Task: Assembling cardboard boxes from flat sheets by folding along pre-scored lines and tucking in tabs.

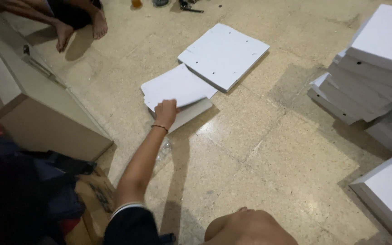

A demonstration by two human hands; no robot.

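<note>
Left hand (165, 112) on one white sheet (176, 86).

Floor (259, 154): lying speckled beige.
Centre: flat white boxes (223, 54) and sheets (178, 86) resting.
Right: stacked boxes (373, 77) sitting.

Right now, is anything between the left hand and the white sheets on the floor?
Nothing visible. The left hand already rests on the small stack of white sheets, fingers at the top sheet's near edge. The flat white cardboard box lies beyond, overlapping the stack's far corner.
</note>
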